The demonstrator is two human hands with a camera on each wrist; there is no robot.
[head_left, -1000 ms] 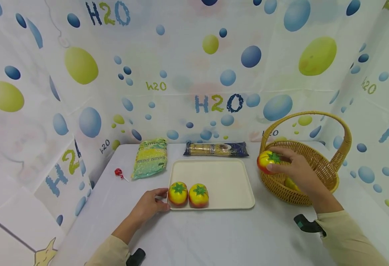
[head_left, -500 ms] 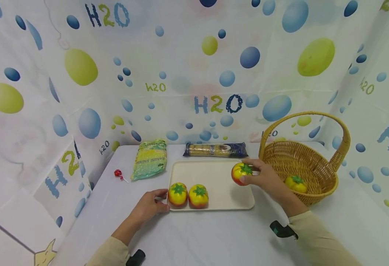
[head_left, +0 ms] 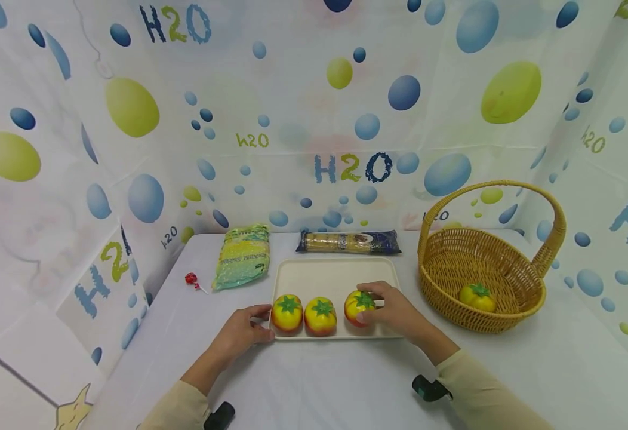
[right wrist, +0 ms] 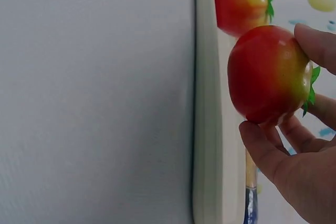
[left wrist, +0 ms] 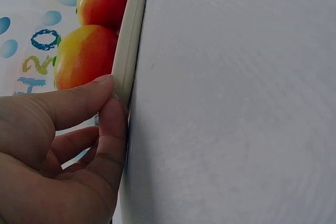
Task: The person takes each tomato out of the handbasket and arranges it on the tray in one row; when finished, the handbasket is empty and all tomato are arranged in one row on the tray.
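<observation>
The grip of the right hand (head_left: 391, 307) closes with thumb and fingertips around a tomato-shaped fruit (right wrist: 268, 74), round and glossy, deep red at its base, shading through orange into bright yellow beneath a green, star-like leaf cap. It is over the front right part of a cream tray (head_left: 335, 275); whether its base touches cannot be told. To its left, a middle fruit (head_left: 321, 316) and a corner fruit (head_left: 287, 313) of the same colouring sit side by side along the tray's front rim. The left hand (head_left: 239, 333) pinches the tray's front left corner.

Right of the tray, a woven basket (head_left: 445, 301) with an arched handle holds another yellow fruit (head_left: 477, 297). A long packet (head_left: 346, 242) lies behind the tray, a green and yellow bag (head_left: 243, 258) behind its left end, and a red lollipop (head_left: 191, 279) further left.

White, faintly creased cloth covers the tabletop (head_left: 314, 382). Around it hang white sheets (head_left: 292, 77) printed with blue and lime ovals and "H2O" lettering.
</observation>
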